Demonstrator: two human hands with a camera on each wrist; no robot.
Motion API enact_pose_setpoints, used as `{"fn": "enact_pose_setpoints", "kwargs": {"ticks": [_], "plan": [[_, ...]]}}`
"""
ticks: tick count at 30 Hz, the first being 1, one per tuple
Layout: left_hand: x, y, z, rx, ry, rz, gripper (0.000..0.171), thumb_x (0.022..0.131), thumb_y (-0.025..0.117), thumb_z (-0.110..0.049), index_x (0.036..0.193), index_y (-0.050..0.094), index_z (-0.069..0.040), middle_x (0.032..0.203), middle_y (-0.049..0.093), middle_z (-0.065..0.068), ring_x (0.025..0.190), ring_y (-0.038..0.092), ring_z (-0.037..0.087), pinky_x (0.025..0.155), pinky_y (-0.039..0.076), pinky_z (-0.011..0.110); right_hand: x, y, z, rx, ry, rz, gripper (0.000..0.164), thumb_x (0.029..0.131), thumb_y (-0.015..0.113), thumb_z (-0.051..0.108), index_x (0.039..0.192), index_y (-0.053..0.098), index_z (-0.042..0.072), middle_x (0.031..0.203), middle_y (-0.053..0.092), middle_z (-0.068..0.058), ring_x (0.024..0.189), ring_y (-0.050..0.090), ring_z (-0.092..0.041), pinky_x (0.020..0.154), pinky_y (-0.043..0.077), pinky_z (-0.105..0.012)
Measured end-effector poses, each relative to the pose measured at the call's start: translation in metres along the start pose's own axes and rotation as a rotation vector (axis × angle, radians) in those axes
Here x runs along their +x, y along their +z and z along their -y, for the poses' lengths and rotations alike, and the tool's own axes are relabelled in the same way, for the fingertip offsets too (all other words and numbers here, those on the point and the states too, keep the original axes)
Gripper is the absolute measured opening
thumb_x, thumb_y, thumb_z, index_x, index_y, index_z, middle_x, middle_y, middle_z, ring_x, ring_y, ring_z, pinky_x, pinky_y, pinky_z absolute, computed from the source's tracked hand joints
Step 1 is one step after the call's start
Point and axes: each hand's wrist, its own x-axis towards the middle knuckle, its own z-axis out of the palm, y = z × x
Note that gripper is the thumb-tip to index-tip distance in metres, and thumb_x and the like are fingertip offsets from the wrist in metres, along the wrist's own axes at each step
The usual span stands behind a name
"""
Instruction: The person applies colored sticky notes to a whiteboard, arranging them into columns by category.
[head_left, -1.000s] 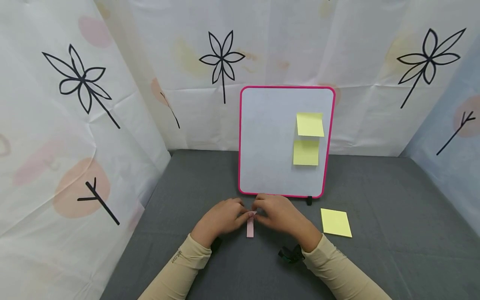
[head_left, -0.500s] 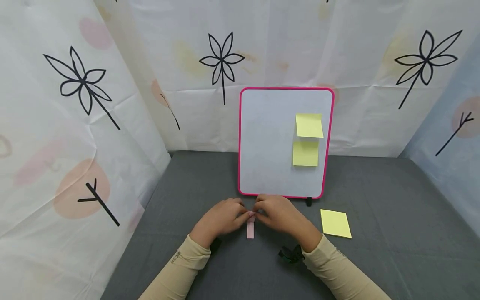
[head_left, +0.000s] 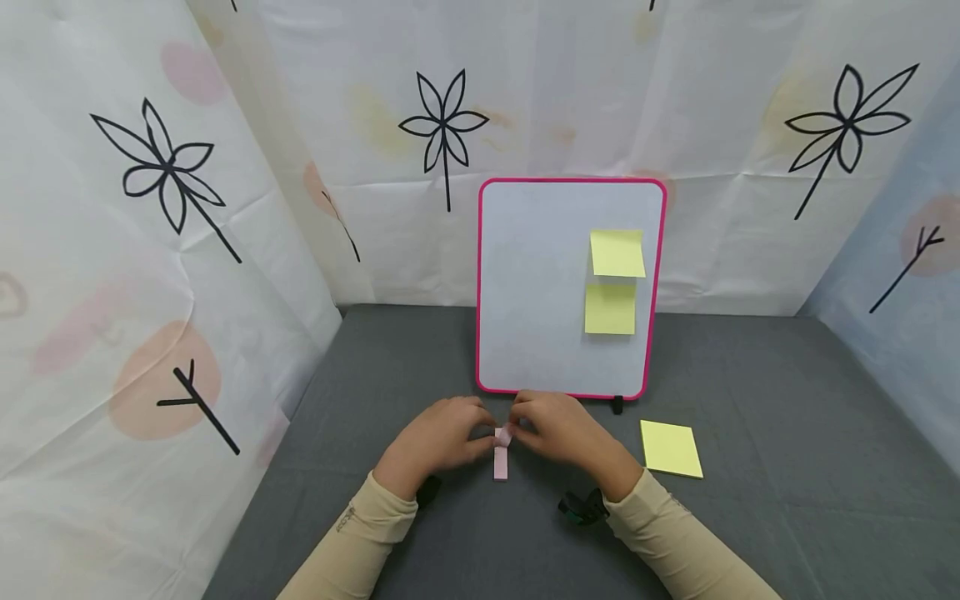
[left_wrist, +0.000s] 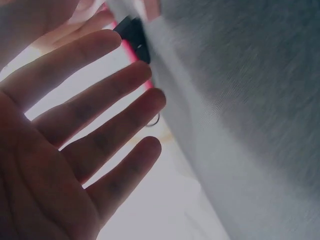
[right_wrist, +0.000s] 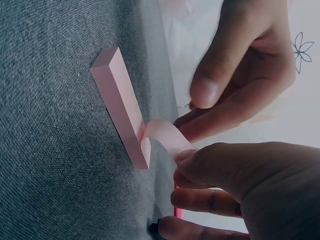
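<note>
In the head view, a smooth white board (head_left: 536, 283) with a rounded pink edge stands on grey cloth (head_left: 787, 433), which stretches out to either side of it. Before the board, between left hand (head_left: 442, 435) and right hand (head_left: 564, 427), lies a slim pink pad (head_left: 501, 467).

In the left wrist view, the left hand's fingers are straight and released.

In the right wrist view, the right hand pinches a thin, curling paper strip (right_wrist: 167, 137) rising from the block-shaped pad's board-side end.
</note>
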Motion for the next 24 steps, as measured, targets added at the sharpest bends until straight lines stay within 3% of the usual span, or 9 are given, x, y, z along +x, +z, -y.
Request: {"fn": "enact_pose_setpoints", "kwargs": {"ticks": [6,16,24], "plan": [[-0.002,-0.008,-0.003,0.021,0.014,-0.036,0.024,0.095,0.082,-0.024,0.111,0.081,-0.006,0.105,0.077,0.007,0.092,0.074,0.021,0.083,0.061,0.036,0.000,0.002,-0.001,0.001,-0.003,-0.004,0.004,0.092,0.083,0.018,0.092,0.080,0.016,0.090,0.069,0.005,0.073,0.059,-0.006,0.066,0.053,-0.024],[0.003,0.000,-0.014,0.032,0.003,0.040,0.019,0.091,0.085,-0.020,0.108,0.084,-0.012,0.094,0.072,0.002,0.076,0.066,0.011,0.069,0.053,0.023,-0.002,0.003,-0.004,-0.013,-0.014,-0.009,0.003,0.092,0.082,0.016,0.091,0.079,0.016,0.088,0.069,0.003,0.073,0.059,-0.006,0.065,0.052,-0.024],[0.002,0.005,-0.018,0.073,0.012,0.043,0.016,0.091,0.086,-0.022,0.104,0.085,-0.013,0.099,0.073,-0.002,0.085,0.073,0.013,0.076,0.057,0.024,-0.002,0.003,-0.004,-0.023,-0.008,-0.008,0.003,0.093,0.081,0.016,0.091,0.079,0.017,0.087,0.068,0.004,0.071,0.058,-0.005,0.063,0.050,-0.024]]}}
